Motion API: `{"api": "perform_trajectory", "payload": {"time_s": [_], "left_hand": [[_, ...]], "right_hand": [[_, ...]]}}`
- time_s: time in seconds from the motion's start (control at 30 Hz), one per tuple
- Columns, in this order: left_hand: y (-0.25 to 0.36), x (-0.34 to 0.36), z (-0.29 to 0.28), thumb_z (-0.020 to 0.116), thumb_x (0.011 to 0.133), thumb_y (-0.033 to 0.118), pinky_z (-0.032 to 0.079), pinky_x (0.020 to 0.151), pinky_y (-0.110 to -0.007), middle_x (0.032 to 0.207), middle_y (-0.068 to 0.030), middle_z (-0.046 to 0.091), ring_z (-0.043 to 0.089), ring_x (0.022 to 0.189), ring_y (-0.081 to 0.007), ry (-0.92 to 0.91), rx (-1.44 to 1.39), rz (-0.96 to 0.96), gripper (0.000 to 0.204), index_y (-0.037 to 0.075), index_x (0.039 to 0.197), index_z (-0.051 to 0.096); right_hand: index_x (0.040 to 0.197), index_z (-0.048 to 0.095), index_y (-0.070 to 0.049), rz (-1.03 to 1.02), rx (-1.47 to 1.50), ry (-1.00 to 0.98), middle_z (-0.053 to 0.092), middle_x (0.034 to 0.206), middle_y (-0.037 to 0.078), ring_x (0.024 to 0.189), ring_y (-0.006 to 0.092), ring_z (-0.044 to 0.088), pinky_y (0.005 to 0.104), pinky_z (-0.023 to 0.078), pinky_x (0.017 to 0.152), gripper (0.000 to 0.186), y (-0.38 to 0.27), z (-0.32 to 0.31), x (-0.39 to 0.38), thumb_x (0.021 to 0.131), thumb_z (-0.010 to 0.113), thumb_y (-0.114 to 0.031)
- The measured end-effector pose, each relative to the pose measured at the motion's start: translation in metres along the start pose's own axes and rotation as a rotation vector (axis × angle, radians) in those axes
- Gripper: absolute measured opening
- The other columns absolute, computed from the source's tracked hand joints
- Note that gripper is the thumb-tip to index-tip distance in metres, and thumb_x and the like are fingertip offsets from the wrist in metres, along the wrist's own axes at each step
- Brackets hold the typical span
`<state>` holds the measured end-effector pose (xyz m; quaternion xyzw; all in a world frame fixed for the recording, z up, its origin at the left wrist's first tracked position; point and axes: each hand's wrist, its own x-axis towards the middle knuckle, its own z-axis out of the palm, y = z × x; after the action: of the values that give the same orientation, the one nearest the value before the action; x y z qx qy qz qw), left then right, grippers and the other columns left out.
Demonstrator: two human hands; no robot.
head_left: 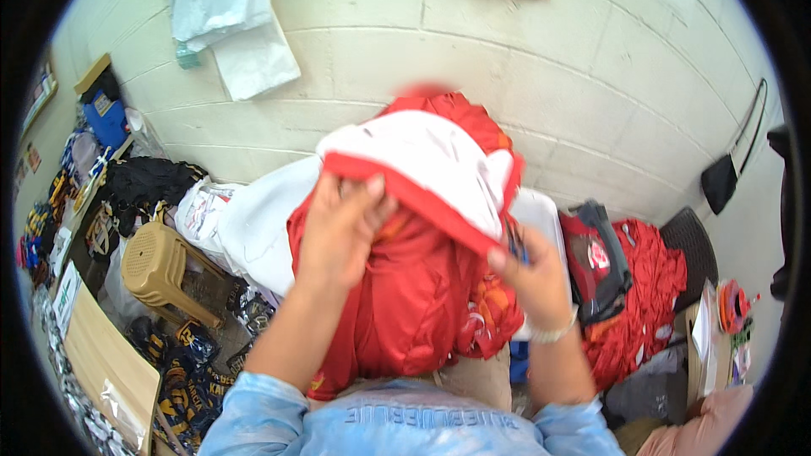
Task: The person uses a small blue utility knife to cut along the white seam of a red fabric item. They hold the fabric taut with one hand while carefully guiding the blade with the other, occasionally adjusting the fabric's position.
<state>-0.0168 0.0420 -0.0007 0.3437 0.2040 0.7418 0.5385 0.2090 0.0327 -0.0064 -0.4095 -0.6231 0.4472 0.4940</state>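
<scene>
A red and white garment (pixel 431 143) is stretched between my hands, its white side up and a red band along its near edge. My left hand (pixel 351 211) is closed on the left part of that band, thumb on top. At the band's right end, my right hand (pixel 532 274) pinches the cloth. A small dark blue tool (pixel 515 241), perhaps thread snips, also shows in my right hand; its tips are hard to make out. Beneath the hands, a big heap of red garments (pixel 397 312) covers my lap and rises toward the wall.
A tan plastic stool (pixel 156 257) stands at the left by white sacks (pixel 270 211). Folded dark and red clothes (pixel 596 262) and a red pile (pixel 634 321) lie at the right. Another person's pink sleeve (pixel 714 426) shows at the lower right. A pale block wall (pixel 372 51) closes the far side.
</scene>
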Motion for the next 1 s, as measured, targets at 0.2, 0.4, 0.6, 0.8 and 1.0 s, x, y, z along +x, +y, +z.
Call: {"api": "perform_trajectory", "payload": {"time_s": [0.2,0.4,0.6,0.8,1.0], "left_hand": [[0.0,-0.038,0.001,0.054,0.09,0.007,0.05,0.087,-0.034,0.108,-0.0061,0.057,0.057,0.101,-0.0156,-0.033,0.087,-0.099,0.031,0.003,0.119,0.046],[-0.023,-0.061,0.0,0.051,0.091,0.005,0.046,0.093,-0.035,0.11,-0.0085,0.058,0.055,0.105,-0.0161,-0.106,0.132,-0.125,0.03,-0.001,0.12,0.047],[-0.006,-0.054,-0.006,0.051,0.091,0.003,0.043,0.094,-0.033,0.118,-0.0106,0.054,0.052,0.112,-0.0172,-0.279,0.248,-0.012,0.034,-0.002,0.124,0.044],[-0.035,-0.072,-0.003,0.052,0.088,-0.004,0.04,0.098,-0.036,0.124,-0.0106,0.048,0.049,0.116,-0.0207,-0.341,0.196,-0.112,0.047,0.002,0.13,0.032],[-0.046,-0.081,-0.01,0.054,0.09,0.005,0.048,0.087,-0.029,0.105,-0.005,0.06,0.058,0.098,-0.0139,-0.314,0.326,-0.233,0.022,-0.001,0.111,0.055]], "right_hand": [[0.084,0.052,-0.004,-0.135,0.225,0.008,0.049,0.073,-0.005,0.065,0.0027,0.041,0.0175,0.034,0.059,0.02,0.032,0.022,-0.037,0.077,0.07,-0.001],[0.083,0.051,-0.003,-0.243,0.077,-0.04,0.048,0.07,-0.003,0.06,0.0034,0.039,0.0178,0.032,0.055,0.024,0.037,0.011,-0.042,0.073,0.072,0.002],[0.081,0.05,-0.003,-0.253,0.056,0.008,0.048,0.067,-0.002,0.058,0.0039,0.038,0.0188,0.031,0.053,0.024,0.033,0.006,-0.044,0.073,0.073,-0.002],[0.084,0.049,-0.003,-0.175,0.116,-0.015,0.048,0.071,-0.001,0.062,0.0046,0.04,0.0192,0.033,0.057,0.02,0.041,0.007,-0.051,0.079,0.068,-0.005],[0.086,0.049,-0.003,-0.075,0.138,-0.123,0.049,0.074,-0.001,0.063,0.0049,0.041,0.019,0.034,0.058,0.016,0.049,0.0,-0.063,0.083,0.063,-0.008]]}}
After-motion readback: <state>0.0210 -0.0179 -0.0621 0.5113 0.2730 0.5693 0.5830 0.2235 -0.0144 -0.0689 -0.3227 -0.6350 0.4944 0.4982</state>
